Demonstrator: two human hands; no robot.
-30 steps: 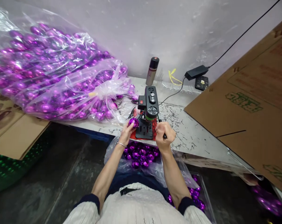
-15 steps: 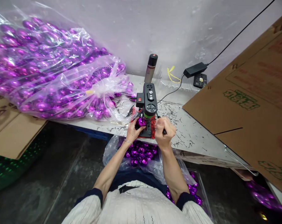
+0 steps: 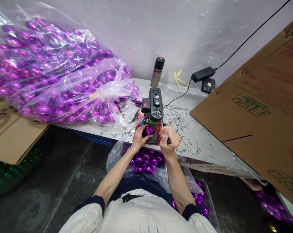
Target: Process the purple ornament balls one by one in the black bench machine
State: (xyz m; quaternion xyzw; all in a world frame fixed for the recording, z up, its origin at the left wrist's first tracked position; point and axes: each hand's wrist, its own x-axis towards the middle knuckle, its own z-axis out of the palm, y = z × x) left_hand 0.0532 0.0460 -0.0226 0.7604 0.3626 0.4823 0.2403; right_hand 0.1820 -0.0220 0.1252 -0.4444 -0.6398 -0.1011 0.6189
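Observation:
My left hand [image 3: 139, 137] is closed round a shiny purple faceted ball [image 3: 150, 130], thumb and fingers on its left and lower sides. The ball sits just below the head of a small black bench drill press [image 3: 156, 105], which has round vents and a red switch. On the right of the machine, my right hand [image 3: 170, 139] is wrapped in a fist round its black lever handle [image 3: 169, 141]. Below the machine lies a red mat [image 3: 159, 131]. Beneath my forearms, an open plastic bag holds several purple balls [image 3: 146, 158].
A big clear bag of purple balls [image 3: 46, 71] lies at the left. Behind the machine stands a spray can [image 3: 157, 72]. A power adapter [image 3: 203, 74] and a cardboard box [image 3: 255, 106] are on the right. Dark shavings litter the white table [image 3: 207, 152].
The purple ball and my left hand have shifted slightly right and toward me, and more of the ball shows. My right fist on the lever has moved slightly left and down.

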